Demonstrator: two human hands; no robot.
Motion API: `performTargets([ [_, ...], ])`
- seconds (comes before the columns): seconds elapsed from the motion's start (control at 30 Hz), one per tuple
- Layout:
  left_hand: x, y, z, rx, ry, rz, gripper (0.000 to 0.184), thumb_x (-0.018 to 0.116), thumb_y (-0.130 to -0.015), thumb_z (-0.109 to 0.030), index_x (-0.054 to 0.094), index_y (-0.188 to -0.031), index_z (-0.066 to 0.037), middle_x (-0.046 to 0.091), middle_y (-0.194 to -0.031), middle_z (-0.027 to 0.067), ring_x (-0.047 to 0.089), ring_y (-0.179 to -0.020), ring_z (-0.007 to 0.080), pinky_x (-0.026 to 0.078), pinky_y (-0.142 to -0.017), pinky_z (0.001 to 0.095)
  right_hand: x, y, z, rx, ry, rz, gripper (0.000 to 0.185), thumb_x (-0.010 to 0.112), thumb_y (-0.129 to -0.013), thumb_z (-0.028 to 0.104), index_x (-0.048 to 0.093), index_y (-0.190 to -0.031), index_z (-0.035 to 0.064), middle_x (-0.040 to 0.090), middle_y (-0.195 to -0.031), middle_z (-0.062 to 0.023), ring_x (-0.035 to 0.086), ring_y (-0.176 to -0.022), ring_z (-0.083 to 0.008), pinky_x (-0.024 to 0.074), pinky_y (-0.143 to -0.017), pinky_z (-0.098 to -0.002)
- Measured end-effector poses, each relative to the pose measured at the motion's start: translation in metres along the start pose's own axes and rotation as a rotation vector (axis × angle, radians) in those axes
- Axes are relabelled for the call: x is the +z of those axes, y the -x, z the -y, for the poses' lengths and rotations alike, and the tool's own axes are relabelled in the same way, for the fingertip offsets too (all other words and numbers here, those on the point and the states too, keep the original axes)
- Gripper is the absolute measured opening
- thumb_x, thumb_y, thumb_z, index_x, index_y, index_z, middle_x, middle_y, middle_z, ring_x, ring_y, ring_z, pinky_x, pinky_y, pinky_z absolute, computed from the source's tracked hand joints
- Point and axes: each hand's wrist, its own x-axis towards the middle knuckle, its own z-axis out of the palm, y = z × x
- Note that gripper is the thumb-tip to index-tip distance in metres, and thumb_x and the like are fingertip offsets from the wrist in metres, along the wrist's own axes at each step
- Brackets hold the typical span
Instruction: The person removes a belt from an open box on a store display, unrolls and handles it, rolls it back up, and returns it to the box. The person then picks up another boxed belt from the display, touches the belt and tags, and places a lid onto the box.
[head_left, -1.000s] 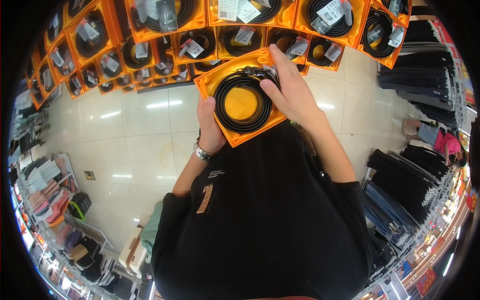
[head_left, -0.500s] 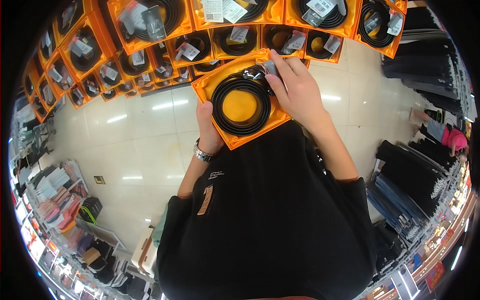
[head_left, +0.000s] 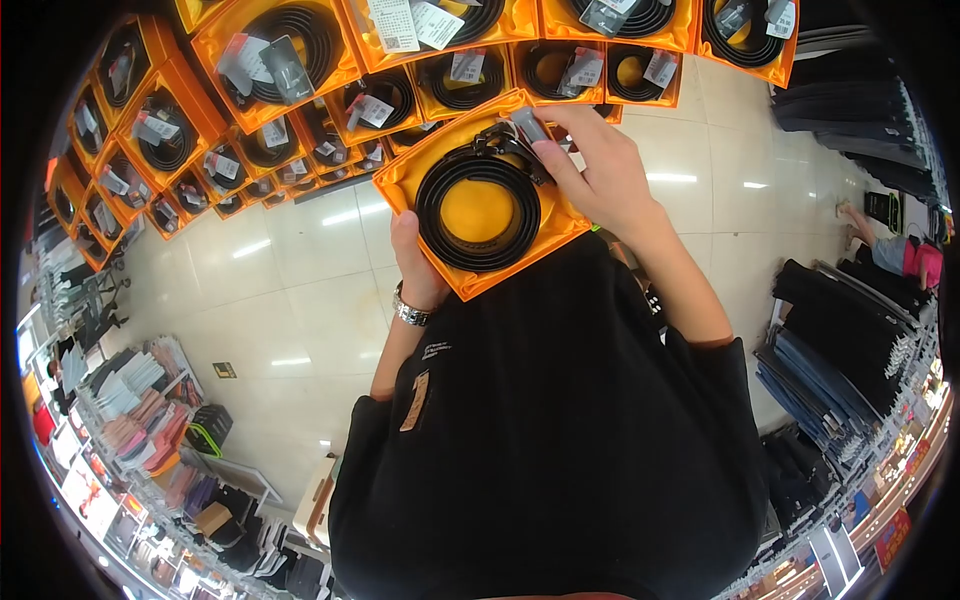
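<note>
A coiled black belt [head_left: 427, 212] lies in an orange box [head_left: 462, 285] with a shiny yellow-orange lining, held in front of my chest. My left hand [head_left: 420, 265] grips the box by its lower left side, the thumb over the rim. At the upper right corner my right hand [head_left: 606, 172] has thumb and fingers closed on a grey tag [head_left: 528, 124] beside the belt's dark metal buckle [head_left: 492, 141]. The right hand's remaining fingers partly cover that corner of the box.
Rows of orange boxes [head_left: 205, 70] with coiled, tagged belts fill the display ahead. Trousers hang on racks [head_left: 830, 340] at the right. Folded clothes [head_left: 135, 410] are stacked at the left. A person in pink [head_left: 925, 265] is at the far right. Pale tiled floor [head_left: 300, 310] lies below.
The view has turned slightly, shifting the display leftward and the racks rightward. My right hand has drawn the grey tag slightly up and left; both hands keep their holds.
</note>
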Motion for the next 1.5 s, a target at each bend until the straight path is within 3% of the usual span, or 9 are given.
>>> performTargets([
  [0.07, 0.003, 0.000, -0.001, 0.002, -0.004, -0.009, 0.066, 0.052, -0.088, -0.047, 0.035, -0.131, 0.001, 0.052, -0.124, 0.0162, 0.058, -0.108, 0.0234, 0.052, -0.087, 0.0348, 0.005, 0.001, -0.011, -0.208, 0.073, -0.127, 0.032, 0.066, -0.083, 0.011, 0.062, -0.115, 0.0050, 0.060, -0.106, -0.0106, 0.061, -0.083, -0.0246, 0.0497, -0.072, -0.0316],
  [0.27, 0.008, -0.002, 0.003, 0.054, -0.056, -0.067, 0.064, 0.052, -0.089, -0.047, 0.039, -0.128, 0.002, 0.057, -0.118, 0.0161, 0.061, -0.102, 0.0242, 0.053, -0.085, 0.0355, 0.008, 0.005, -0.008, -0.105, 0.104, -0.069, 0.023, 0.071, -0.079, 0.015, 0.064, -0.096, 0.0024, 0.060, -0.106, -0.0099, 0.060, -0.087, -0.0234, 0.0508, -0.074, -0.0318],
  [0.4, 0.008, -0.001, -0.001, -0.024, -0.037, -0.047, 0.064, 0.051, -0.089, -0.047, 0.040, -0.128, 0.002, 0.058, -0.117, 0.0165, 0.062, -0.102, 0.0251, 0.053, -0.085, 0.0366, 0.007, 0.007, -0.009, -0.081, -0.119, -0.203, 0.035, 0.073, -0.078, 0.016, 0.059, -0.107, 0.0034, 0.060, -0.108, -0.0086, 0.059, -0.090, -0.0200, 0.0495, -0.072, -0.0298],
  [0.5, 0.010, 0.002, -0.001, -0.060, 0.022, -0.070, 0.064, 0.051, -0.089, -0.048, 0.042, -0.127, 0.002, 0.058, -0.118, 0.0172, 0.062, -0.101, 0.0250, 0.053, -0.084, 0.0366, 0.003, 0.011, -0.011, 0.255, -0.482, -0.050, 0.053, 0.075, -0.077, 0.022, 0.050, -0.120, 0.0046, 0.059, -0.112, -0.0067, 0.056, -0.097, -0.0141, 0.0458, -0.070, -0.0253],
  [0.73, 0.006, 0.006, 0.002, -0.032, -0.035, -0.032, 0.061, 0.047, -0.090, -0.047, 0.044, -0.125, 0.003, 0.058, -0.118, 0.0179, 0.062, -0.100, 0.0257, 0.053, -0.084, 0.0358, 0.001, 0.014, -0.007, 0.337, -0.359, 0.091, 0.050, 0.071, -0.082, 0.022, 0.050, -0.124, 0.0044, 0.058, -0.114, -0.0065, 0.055, -0.096, -0.0133, 0.0457, -0.072, -0.0259],
  [1.0, 0.015, 0.009, -0.001, -0.045, -0.094, -0.078, 0.067, 0.035, -0.092, -0.056, 0.043, -0.130, -0.001, 0.056, -0.121, 0.0164, 0.058, -0.107, 0.0265, 0.050, -0.089, 0.0376, 0.007, 0.022, -0.033, 0.611, -1.143, 0.134, 0.048, 0.037, -0.098, 0.042, 0.052, -0.123, 0.0037, 0.061, -0.111, -0.0059, 0.056, -0.098, -0.0128, 0.0464, -0.081, -0.0287],
  [1.23, 0.006, 0.009, 0.010, -0.102, -0.106, -0.144, 0.076, 0.025, -0.092, -0.065, 0.039, -0.136, -0.004, 0.051, -0.130, 0.0143, 0.054, -0.114, 0.0266, 0.047, -0.095, 0.0383, 0.021, 0.038, -0.035, 0.438, -0.799, 0.023, 0.041, 0.056, -0.093, 0.028, 0.055, -0.120, -0.0019, 0.061, -0.090, -0.0011, 0.053, -0.082, -0.0054, 0.0448, -0.073, -0.0234],
  [1.33, -0.011, 0.006, 0.020, -0.192, 0.682, 0.174, 0.074, 0.025, -0.093, -0.063, 0.039, -0.136, -0.005, 0.051, -0.131, 0.0147, 0.054, -0.114, 0.0273, 0.047, -0.095, 0.0396, 0.017, 0.044, -0.036, 0.390, -0.582, 0.010, 0.041, 0.055, -0.092, 0.029, 0.055, -0.122, 0.0001, 0.061, -0.075, -0.0037, 0.056, -0.069, -0.0084, 0.0454, -0.066, -0.0236],
  [1.5, 0.000, 0.004, 0.022, -0.208, 0.726, 0.355, 0.070, 0.028, -0.094, -0.059, 0.040, -0.136, -0.004, 0.051, -0.131, 0.0154, 0.053, -0.114, 0.0283, 0.047, -0.095, 0.0410, -0.020, 0.033, -0.010, 0.254, -0.087, 0.125, 0.034, 0.054, -0.090, 0.020, 0.056, -0.121, 0.0057, 0.061, -0.067, -0.0072, 0.060, -0.061, -0.0169, 0.0477, -0.059, -0.0284],
])
